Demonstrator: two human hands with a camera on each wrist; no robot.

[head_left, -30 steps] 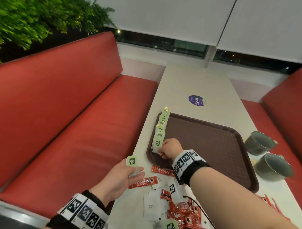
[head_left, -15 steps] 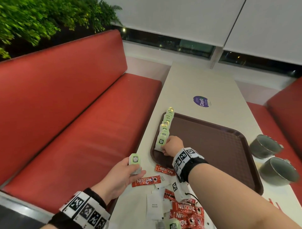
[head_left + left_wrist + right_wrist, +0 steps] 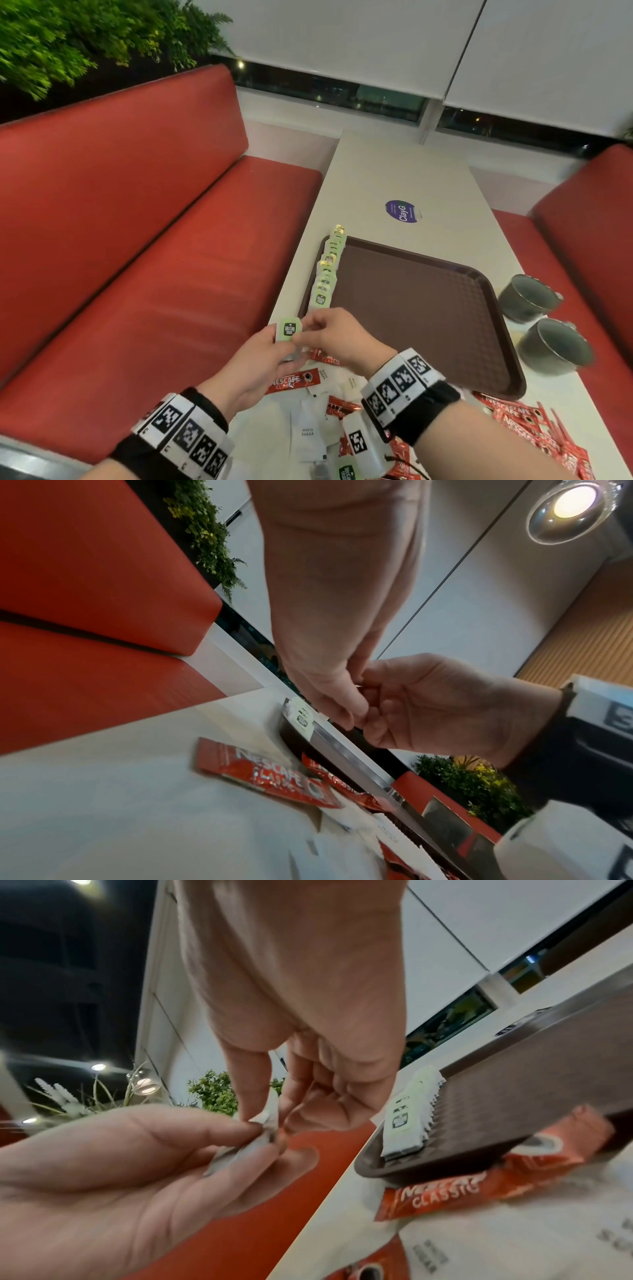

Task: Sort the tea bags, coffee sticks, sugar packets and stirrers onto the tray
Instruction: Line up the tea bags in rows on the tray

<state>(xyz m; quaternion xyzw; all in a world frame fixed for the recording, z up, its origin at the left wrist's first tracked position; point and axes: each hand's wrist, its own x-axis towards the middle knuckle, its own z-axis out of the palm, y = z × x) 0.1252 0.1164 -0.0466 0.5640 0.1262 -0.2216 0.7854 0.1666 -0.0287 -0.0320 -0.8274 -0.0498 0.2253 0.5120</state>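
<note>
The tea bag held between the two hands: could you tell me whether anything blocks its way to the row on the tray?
Nothing visible does. The tea bag sits just short of the row along the tray's left edge.

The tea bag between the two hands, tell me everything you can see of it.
The tea bag is a small flat sachet, pale green with a dark label reading McCoy teas, apparently paper. It is off the table, label toward the head camera, just short of the tray's near left corner. The left hand pinches it from below; the right hand pinches its right edge.
</note>
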